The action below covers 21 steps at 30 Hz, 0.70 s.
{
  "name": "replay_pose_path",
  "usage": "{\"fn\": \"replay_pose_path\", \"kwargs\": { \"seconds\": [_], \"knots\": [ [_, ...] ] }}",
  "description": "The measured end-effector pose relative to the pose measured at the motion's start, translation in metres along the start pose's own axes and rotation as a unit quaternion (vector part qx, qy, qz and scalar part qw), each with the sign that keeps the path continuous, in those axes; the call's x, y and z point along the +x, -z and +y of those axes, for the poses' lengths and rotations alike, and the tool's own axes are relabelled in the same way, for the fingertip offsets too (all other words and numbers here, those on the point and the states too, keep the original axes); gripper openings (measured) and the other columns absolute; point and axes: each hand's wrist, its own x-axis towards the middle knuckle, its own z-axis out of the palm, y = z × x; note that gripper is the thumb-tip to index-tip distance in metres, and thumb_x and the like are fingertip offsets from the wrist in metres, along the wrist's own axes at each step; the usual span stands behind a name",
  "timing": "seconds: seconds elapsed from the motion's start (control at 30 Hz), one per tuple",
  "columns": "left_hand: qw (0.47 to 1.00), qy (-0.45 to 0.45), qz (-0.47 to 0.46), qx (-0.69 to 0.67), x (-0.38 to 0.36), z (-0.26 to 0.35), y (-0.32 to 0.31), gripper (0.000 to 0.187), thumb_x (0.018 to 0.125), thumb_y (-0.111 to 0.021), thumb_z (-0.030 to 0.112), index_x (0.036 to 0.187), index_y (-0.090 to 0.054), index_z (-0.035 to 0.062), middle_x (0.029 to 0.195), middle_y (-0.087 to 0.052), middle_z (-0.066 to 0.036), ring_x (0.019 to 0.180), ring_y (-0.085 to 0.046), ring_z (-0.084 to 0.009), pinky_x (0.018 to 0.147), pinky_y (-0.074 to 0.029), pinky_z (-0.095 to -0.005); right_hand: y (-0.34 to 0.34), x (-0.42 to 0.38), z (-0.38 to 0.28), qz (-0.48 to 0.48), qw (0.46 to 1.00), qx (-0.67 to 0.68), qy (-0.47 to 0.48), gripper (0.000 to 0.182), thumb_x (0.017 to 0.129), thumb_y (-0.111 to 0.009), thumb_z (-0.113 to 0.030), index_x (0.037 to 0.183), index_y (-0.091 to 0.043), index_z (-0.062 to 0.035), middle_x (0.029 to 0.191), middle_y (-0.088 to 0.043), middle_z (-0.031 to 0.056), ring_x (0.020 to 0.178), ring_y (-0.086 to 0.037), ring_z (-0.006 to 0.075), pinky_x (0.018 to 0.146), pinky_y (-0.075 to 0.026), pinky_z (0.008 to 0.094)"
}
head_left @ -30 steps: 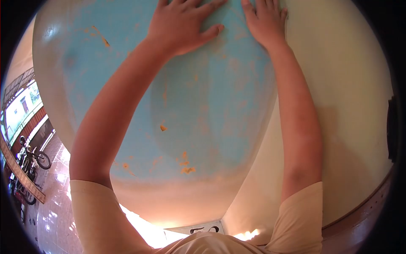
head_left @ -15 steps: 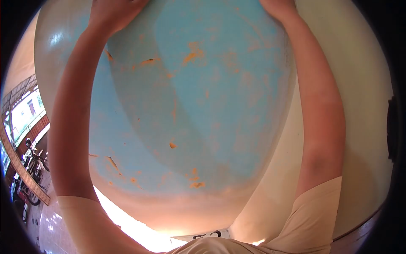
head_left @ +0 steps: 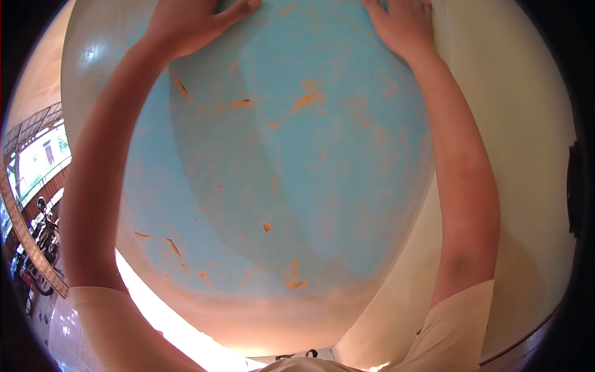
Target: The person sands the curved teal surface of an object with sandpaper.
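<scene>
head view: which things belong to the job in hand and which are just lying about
Seem part of the job:
- blue surface with orange worn patches
- left hand and right hand, both at its upper part, fingers partly out of frame

Just around:
- motorbike, far left
- brown strip in front of it
- pale wall, right

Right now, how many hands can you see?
2. The left hand is at the top, left of centre, beside the blue patch's upper part; the right hand is at the top, right of centre. The picture's edge hides part of both.
</scene>
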Motion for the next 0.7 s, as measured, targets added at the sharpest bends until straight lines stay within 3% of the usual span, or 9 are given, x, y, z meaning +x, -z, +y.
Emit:
{"fn": "replay_pose_path", "kwargs": {
  "seconds": [0.1, 0.17, 0.3, 0.37, 0.5, 0.57, 0.7],
  "knots": [
    [0.999, 0.036, -0.037, 0.014, 0.003, -0.032, 0.016, 0.073, 0.102, -0.041, 0.062, 0.163, -0.026, 0.0259, 0.172, -0.012, -0.007, 0.159, -0.006, -0.0284, 0.128, -0.005, -0.0532, 0.022, -0.045, -0.036, -0.035, 0.996, 0.038, 0.074, 0.067, 0.108, -0.035, -0.052, 0.164, -0.021, -0.0182, 0.17, -0.019, 0.0115, 0.158, -0.011, 0.0299, 0.128, -0.009, 0.0505],
    [0.997, 0.067, -0.021, 0.023, 0.012, -0.047, 0.005, 0.074, 0.101, -0.04, 0.063, 0.163, -0.026, 0.0254, 0.172, -0.013, -0.007, 0.159, -0.007, -0.028, 0.128, -0.005, -0.0536, 0.032, -0.055, -0.034, -0.067, 0.974, 0.028, 0.216, 0.067, 0.108, -0.037, -0.05, 0.164, -0.023, -0.016, 0.17, -0.02, 0.0114, 0.158, -0.012, 0.0311, 0.128, -0.009, 0.0518],
    [0.992, 0.126, 0.0, 0.007, 0.006, -0.03, 0.01, 0.071, 0.103, -0.039, 0.061, 0.162, -0.029, 0.0243, 0.172, -0.015, -0.006, 0.159, -0.009, -0.0272, 0.128, -0.006, -0.0515, 0.019, -0.008, 0.013, -0.075, 0.983, 0.014, 0.166, 0.065, 0.108, -0.04, -0.047, 0.163, -0.026, -0.0147, 0.169, -0.021, 0.0113, 0.158, -0.013, 0.0314, 0.128, -0.009, 0.0514],
    [0.989, 0.145, 0.011, -0.01, -0.002, -0.026, 0.009, 0.069, 0.103, -0.039, 0.06, 0.162, -0.03, 0.024, 0.172, -0.016, -0.006, 0.159, -0.009, -0.027, 0.128, -0.007, -0.0506, 0.015, 0.01, 0.016, -0.021, 0.999, 0.031, 0.03, 0.064, 0.108, -0.041, -0.046, 0.162, -0.029, -0.0134, 0.169, -0.024, 0.0116, 0.157, -0.015, 0.0321, 0.128, -0.01, 0.0516],
    [0.987, 0.153, 0.042, -0.023, -0.007, -0.022, 0.003, 0.068, 0.104, -0.04, 0.059, 0.162, -0.031, 0.0238, 0.171, -0.018, -0.006, 0.159, -0.01, -0.0271, 0.129, -0.007, -0.0494, 0.012, 0.002, -0.038, 0.03, 0.997, 0.061, 0.047, 0.064, 0.107, -0.042, -0.045, 0.161, -0.03, -0.0124, 0.168, -0.026, 0.0118, 0.157, -0.016, 0.0322, 0.128, -0.01, 0.0522],
    [0.987, 0.151, 0.04, -0.021, -0.01, -0.025, 0.001, 0.068, 0.104, -0.04, 0.059, 0.162, -0.031, 0.0237, 0.171, -0.018, -0.006, 0.159, -0.01, -0.027, 0.129, -0.007, -0.0494, 0.024, -0.016, -0.075, -0.022, 0.99, 0.05, 0.127, 0.066, 0.107, -0.042, -0.047, 0.161, -0.029, -0.0119, 0.168, -0.025, 0.012, 0.157, -0.016, 0.0325, 0.127, -0.01, 0.0529],
    [0.989, 0.139, 0.039, -0.028, -0.014, -0.02, 0.007, 0.068, 0.103, -0.042, 0.058, 0.162, -0.031, 0.0234, 0.171, -0.018, -0.006, 0.159, -0.01, -0.0268, 0.129, -0.006, -0.0494, 0.032, -0.028, -0.083, -0.057, 0.974, 0.079, 0.207, 0.068, 0.106, -0.042, -0.049, 0.161, -0.029, -0.0118, 0.169, -0.024, 0.0121, 0.157, -0.016, 0.0326, 0.127, -0.01, 0.0535]
  ]
}}
